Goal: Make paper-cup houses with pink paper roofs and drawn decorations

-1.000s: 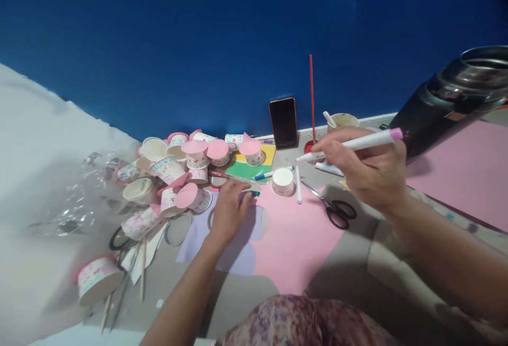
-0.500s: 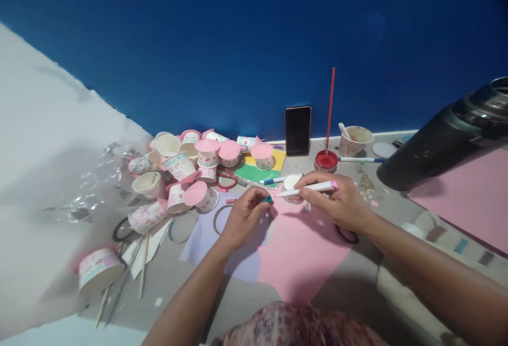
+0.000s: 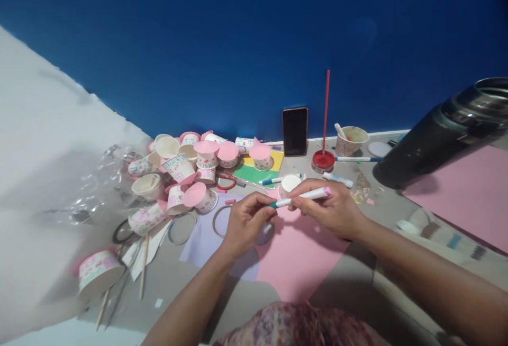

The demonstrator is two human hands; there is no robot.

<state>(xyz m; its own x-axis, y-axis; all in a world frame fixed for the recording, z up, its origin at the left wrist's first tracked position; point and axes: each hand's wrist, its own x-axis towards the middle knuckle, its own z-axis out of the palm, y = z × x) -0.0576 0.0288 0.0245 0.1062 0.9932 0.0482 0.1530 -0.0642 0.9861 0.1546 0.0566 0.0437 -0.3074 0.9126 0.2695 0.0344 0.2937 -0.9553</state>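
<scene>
My right hand (image 3: 331,206) is closed around a white marker (image 3: 313,194) with a pink end, holding it nearly level above the pink paper sheet (image 3: 305,261). Pinched in my left hand (image 3: 248,221) is a small teal marker cap (image 3: 273,205), which meets the marker's left end. How far the cap sits over the tip cannot be seen. Just behind the fingers stands a small white paper cup (image 3: 289,184), partly hidden by my right hand. A lilac paper sheet (image 3: 206,235) lies under my left hand.
Decorated paper cups with pink tops (image 3: 206,150) crowd the left side, near clear plastic wrapping (image 3: 89,182). A phone (image 3: 295,131) leans on the blue wall. Red paint with a stick (image 3: 323,162), another cup (image 3: 351,142) and a large dark flask (image 3: 428,139) stand on the right.
The marker and the teal cap have come together, where a gap lay between them before. My right hand has moved slightly down; a pale marker behind it now shows.
</scene>
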